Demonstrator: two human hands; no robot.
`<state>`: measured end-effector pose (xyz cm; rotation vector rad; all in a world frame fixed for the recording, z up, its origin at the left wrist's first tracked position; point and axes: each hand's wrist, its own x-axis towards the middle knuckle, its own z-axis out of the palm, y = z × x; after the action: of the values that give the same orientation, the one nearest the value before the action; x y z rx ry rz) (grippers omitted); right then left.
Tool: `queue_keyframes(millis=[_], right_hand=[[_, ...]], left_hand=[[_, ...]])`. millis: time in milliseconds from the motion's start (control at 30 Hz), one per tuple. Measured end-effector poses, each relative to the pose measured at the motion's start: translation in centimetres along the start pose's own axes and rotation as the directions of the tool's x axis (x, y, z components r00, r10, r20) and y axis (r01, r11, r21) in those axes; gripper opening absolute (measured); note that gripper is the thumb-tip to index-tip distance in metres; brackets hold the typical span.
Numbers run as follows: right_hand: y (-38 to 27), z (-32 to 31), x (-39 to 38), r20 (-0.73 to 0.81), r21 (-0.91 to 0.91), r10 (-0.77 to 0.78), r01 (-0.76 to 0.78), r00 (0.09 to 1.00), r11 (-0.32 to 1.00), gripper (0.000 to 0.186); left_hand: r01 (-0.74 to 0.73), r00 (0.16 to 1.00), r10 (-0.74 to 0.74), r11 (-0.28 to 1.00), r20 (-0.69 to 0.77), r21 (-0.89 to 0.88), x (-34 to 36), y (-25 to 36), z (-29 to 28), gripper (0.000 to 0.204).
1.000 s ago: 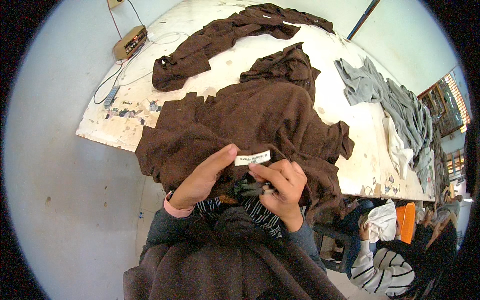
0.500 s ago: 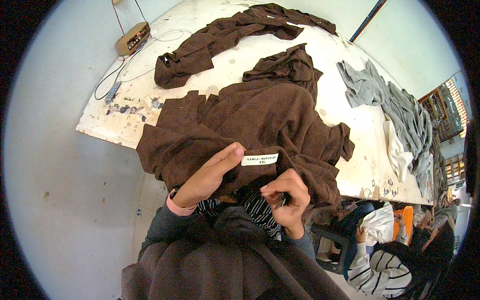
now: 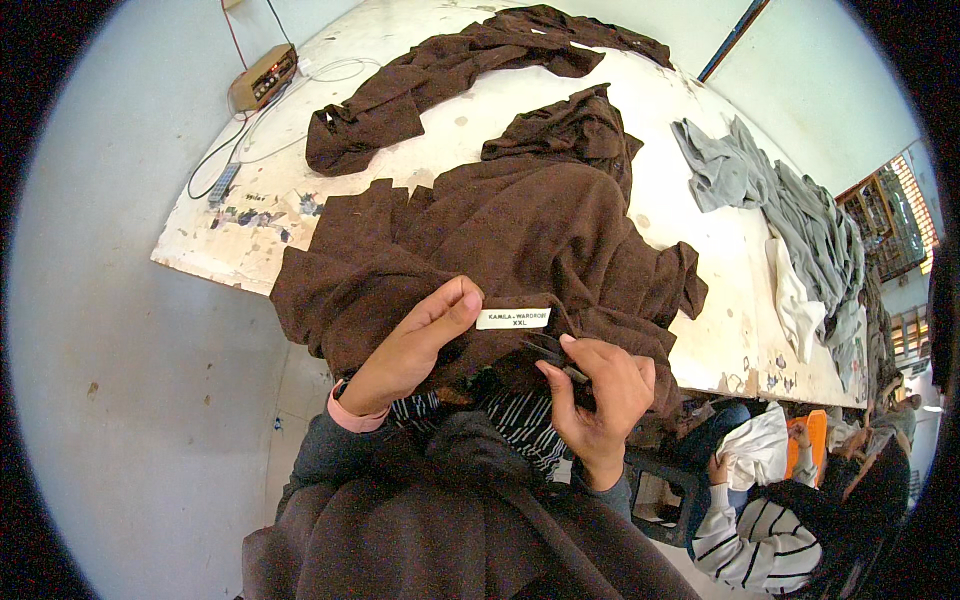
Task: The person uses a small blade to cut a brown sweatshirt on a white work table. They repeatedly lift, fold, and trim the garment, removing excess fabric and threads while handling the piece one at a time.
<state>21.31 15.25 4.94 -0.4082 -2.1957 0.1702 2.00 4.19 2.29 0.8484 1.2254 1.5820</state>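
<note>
A dark brown garment [image 3: 510, 230] lies bunched over the table's near edge, its neckline pulled toward me. On that neckline sits a white label [image 3: 513, 318] with dark print. My left hand [image 3: 415, 345] pinches the fabric at the label's left end, thumb on top. Between the thumb and fingers of my right hand [image 3: 605, 405] are small dark thread snips [image 3: 560, 360], their points toward the cloth just below the label's right end. Whether the blades touch a thread is too small to tell.
More brown cloth [image 3: 450, 75] stretches along the far side of the white table [image 3: 200, 245]. Grey garments [image 3: 800, 210] are heaped at right, beside a white cloth piece [image 3: 795, 300]. A brown box with cables [image 3: 263, 80] stands far left. A person in a striped top [image 3: 760, 545] handles white fabric lower right.
My right hand has turned and spread from a curled grip, bringing the snips into plain view near the label. The label and left hand have shifted slightly left.
</note>
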Motion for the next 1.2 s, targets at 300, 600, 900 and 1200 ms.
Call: queue_keyframes(millis=[300, 600, 900, 1200], right_hand=[[-0.2, 0.4, 0.1, 0.053, -0.045, -0.046, 0.049, 0.998, 0.998, 0.031], [-0.1, 0.4, 0.4, 0.100, -0.054, 0.220, -0.216, 0.970, 0.975, 0.038], [4.0, -0.6, -0.1, 0.291, 0.373, 0.519, -0.595, 0.804, 0.712, 0.017], [2.6, 0.1, 0.3, -0.006, 0.203, 0.288, -0.281, 0.958, 0.938, 0.033]], left_hand=[[-0.002, 1.000, 0.001, 1.000, 0.025, 0.030, 0.0, -0.6, -0.6, 0.027], [0.058, 0.994, -0.071, 0.986, -0.079, -0.157, 0.0, -0.5, -0.1, 0.044], [0.279, 0.956, -0.289, 0.950, 0.055, 0.143, 0.2, 0.7, -0.5, 0.056], [0.236, 0.954, -0.267, 0.949, -0.133, -0.210, 0.6, -1.5, -0.3, 0.045]])
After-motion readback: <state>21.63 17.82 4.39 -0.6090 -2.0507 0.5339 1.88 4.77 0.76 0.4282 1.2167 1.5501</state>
